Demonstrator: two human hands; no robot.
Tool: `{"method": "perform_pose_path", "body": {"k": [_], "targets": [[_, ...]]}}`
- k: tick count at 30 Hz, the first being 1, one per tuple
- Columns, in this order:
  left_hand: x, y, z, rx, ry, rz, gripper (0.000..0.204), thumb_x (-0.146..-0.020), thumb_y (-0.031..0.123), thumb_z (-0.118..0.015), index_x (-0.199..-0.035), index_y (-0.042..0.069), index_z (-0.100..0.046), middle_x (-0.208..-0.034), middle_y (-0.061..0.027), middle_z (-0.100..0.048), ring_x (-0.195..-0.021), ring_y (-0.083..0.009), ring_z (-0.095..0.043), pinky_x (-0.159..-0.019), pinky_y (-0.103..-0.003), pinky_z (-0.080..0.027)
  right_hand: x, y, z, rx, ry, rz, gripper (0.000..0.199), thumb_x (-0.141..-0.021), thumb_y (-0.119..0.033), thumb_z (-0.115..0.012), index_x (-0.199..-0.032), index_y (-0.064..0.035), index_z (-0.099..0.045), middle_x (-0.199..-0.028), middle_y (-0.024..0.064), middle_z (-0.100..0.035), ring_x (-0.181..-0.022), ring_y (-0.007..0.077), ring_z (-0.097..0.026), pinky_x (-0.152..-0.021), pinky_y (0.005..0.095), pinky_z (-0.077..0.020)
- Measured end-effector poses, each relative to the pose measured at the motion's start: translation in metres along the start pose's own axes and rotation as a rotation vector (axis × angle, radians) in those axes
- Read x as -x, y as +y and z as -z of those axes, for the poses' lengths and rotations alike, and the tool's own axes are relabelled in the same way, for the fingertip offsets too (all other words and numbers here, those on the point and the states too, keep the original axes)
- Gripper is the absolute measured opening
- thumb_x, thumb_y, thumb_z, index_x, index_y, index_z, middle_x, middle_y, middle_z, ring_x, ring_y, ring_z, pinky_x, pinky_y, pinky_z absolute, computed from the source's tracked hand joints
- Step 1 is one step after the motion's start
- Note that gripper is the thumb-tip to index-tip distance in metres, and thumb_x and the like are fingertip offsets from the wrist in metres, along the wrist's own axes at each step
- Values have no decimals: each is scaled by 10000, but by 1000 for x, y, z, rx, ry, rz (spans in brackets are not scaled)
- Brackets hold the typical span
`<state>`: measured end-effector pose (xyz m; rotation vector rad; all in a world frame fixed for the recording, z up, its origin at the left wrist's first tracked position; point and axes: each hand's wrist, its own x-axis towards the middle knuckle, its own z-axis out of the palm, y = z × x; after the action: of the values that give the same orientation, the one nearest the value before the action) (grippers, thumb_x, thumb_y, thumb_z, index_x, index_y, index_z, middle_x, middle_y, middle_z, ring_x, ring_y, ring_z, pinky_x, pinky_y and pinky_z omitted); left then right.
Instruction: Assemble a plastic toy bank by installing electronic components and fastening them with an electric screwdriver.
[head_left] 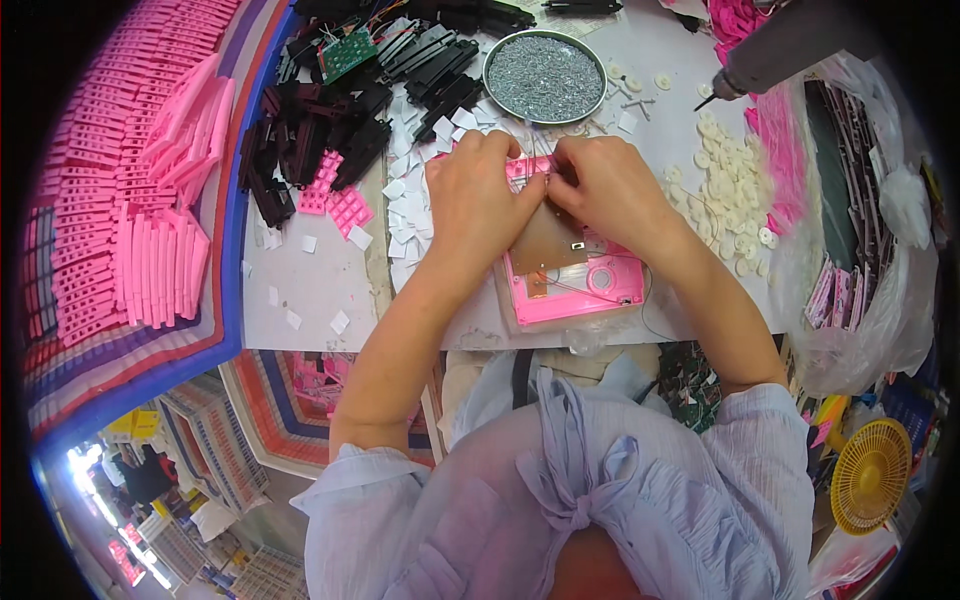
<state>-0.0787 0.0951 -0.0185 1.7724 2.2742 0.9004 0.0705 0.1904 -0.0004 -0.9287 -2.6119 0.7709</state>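
Observation:
A pink plastic housing (577, 308) lies on the table in front of me, with a round ring moulded in its lower right part. Over it sits a brown circuit board (548, 240), and thin wires trail around the housing's lower edge. My left hand (478, 190) is closed at the upper left of the board, its thumb pressed on the board's edge. Close beside it, my right hand (610, 190) has its fingers curled in a pinch at the board's upper right. What lies between those right fingertips is too small and hidden to make out.
Beyond my hands stands a round dish (490, 85) of small screws. Black plastic parts (305, 140), pink keypads (348, 210) and white squares (405, 215) lie left. Cream round pieces (735, 190) spread right. A power screwdriver (760, 70) hangs upper right. Pink parts (165, 260) fill a blue-rimmed tray.

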Motion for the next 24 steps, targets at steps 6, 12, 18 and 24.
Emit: {"method": "perform_pose_path", "body": {"k": [6, 12, 18, 24], "targets": [[9, -2, -10, 255, 213, -4, 169, -799, 189, -733, -928, 82, -722, -922, -66, -669, -894, -227, -629, -837, -407, -414, 1, -6, 0, -45, 63, 63, 216, -819, -204, -661, -784, 9, -645, -741, 224, -660, -737, 402, -667, -693, 495, -539], [12, 1, -8, 112, 303, -85, 90, -784, 123, -754, -847, 66, -725, -873, -46, -686, -826, -226, -637, -807, -371, -457, 0, -1, -14, 76, 131, 59, 202, -838, -178, -673, -855, 20, -642, -725, 202, -663, -666, 384, -658, -642, 452, -532], [11, -4, -2, 246, 190, 17, 89, -793, 154, -765, -833, 82, -731, -875, -28, -696, -866, -215, -627, -847, -385, -421, 29, -12, 7, -435, 132, -139, 97, -822, -112, -682, -838, -35, -625, -819, 113, -682, -754, 291, -672, -660, 411, -550], [-12, -2, 2, 250, 9, -328, 91, -788, 154, -774, -863, 107, -755, -828, -19, -696, -846, -215, -624, -840, -376, -415, 52, -17, -8, -88, 0, 511, 242, -748, -126, -750, -982, -112, -692, -1056, 24, -666, -1031, 236, -617, -739, 347, -558]]}}
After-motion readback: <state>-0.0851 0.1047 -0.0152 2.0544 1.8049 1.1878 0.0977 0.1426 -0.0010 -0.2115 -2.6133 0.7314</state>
